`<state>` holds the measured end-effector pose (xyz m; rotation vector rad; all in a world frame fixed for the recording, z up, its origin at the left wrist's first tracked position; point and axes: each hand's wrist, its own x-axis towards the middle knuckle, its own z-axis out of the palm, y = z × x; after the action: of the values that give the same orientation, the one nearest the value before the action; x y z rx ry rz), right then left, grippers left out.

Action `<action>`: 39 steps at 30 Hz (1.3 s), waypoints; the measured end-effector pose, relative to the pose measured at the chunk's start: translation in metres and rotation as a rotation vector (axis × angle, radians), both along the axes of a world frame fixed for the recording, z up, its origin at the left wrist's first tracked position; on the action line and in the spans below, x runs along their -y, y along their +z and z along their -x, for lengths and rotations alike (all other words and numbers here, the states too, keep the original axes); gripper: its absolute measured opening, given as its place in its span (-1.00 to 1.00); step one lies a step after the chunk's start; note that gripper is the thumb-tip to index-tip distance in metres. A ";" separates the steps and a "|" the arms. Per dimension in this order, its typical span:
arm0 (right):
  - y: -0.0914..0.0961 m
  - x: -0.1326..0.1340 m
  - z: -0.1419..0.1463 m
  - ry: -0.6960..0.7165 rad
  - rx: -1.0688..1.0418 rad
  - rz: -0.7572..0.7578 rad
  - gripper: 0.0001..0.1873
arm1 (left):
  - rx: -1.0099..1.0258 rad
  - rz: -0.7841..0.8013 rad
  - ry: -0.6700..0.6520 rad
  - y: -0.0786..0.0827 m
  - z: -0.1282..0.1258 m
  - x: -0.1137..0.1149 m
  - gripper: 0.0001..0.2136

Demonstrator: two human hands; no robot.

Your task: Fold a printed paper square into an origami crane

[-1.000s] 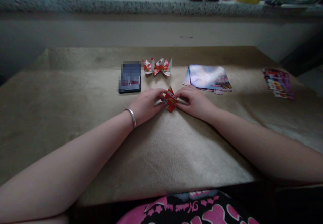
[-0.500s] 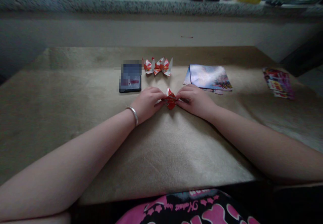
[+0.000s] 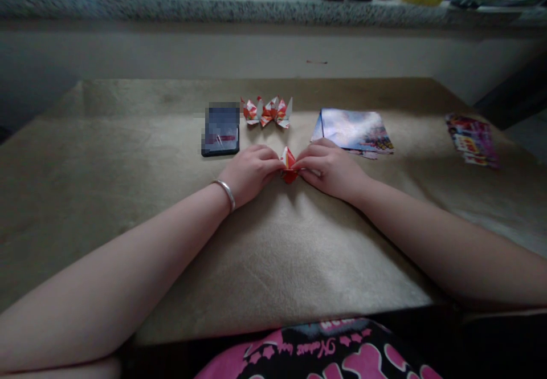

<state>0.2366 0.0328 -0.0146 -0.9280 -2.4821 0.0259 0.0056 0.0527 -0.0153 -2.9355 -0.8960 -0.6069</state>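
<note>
A small red folded paper piece sits on the tan table cover between my two hands. My left hand, with a silver bracelet on its wrist, pinches the paper's left side. My right hand pinches its right side with closed fingers. Both forearms rest on the table. Only the paper's top and bottom tips show between the fingertips.
Several finished red-and-white folded paper figures stand in a row behind my hands. A dark phone lies to their left. A stack of printed paper sheets lies to the right, more colourful sheets at the far right. A cluttered stone ledge runs behind.
My fingers have closed in over the red paper, which now looks smaller and more folded. Both hands shifted slightly away from me.
</note>
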 end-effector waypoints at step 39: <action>0.006 0.003 -0.020 0.057 0.086 0.035 -0.76 | -0.088 0.031 -0.022 0.008 0.007 0.007 -0.74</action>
<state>0.2571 0.0300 -0.0085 -0.8892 -2.5947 0.0500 -0.0012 0.0453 -0.0072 -2.9768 -0.8739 -0.4646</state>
